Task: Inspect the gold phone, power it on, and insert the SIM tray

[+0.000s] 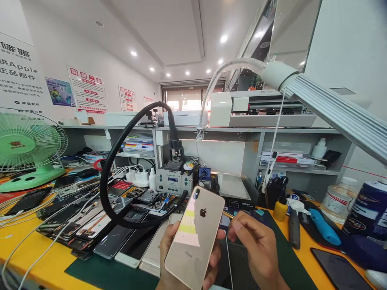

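My left hand (pixel 169 257) holds a gold smartphone (pixel 196 237) upright, its back toward me, with a dual camera at the top and a yellow and pink sticker on the back. My right hand (pixel 256 245) hovers just right of the phone, fingers loosely curled, thumb and forefinger close to its edge; nothing clear shows in it. Both hands are above a dark green mat (pixel 109 274) on the yellow bench (pixel 27 253).
Several phones and screens (pixel 90 229) lie piled left of the hands. A thick black hose (pixel 105 173) loops to a grey rework station (pixel 173 181). A green fan (pixel 27 149) stands far left. A lamp arm (pixel 338 108) reaches overhead at right. Bottles and tools (pixel 320 225) crowd the right.
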`<action>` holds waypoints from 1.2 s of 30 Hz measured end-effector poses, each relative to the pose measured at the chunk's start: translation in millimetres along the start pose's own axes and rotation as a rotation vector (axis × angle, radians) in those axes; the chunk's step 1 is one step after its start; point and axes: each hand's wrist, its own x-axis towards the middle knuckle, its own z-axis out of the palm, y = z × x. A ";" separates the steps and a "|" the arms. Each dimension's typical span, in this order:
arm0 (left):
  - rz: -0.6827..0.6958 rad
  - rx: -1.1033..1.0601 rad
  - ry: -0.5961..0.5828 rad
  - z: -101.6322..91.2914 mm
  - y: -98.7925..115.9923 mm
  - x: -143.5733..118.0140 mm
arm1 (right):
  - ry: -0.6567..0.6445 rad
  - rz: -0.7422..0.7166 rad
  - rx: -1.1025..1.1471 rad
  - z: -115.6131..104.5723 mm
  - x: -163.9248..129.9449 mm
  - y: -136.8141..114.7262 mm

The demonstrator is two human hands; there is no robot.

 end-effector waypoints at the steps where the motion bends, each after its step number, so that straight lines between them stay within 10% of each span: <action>1: 0.003 -0.007 0.006 0.1 -0.1 -0.6 | -0.008 0.001 0.005 0.2 -0.2 -0.2; 23: 0.123 0.123 0.270 17.4 5.2 -4.2 | -0.085 0.109 -0.016 4.1 -2.7 -6.5; 30: 0.341 1.466 0.881 25.9 3.6 -2.0 | -0.230 0.404 0.380 8.6 7.3 -6.9; 36: 0.616 2.065 1.007 11.9 -11.9 2.2 | -0.359 0.447 0.458 16.3 12.1 -20.2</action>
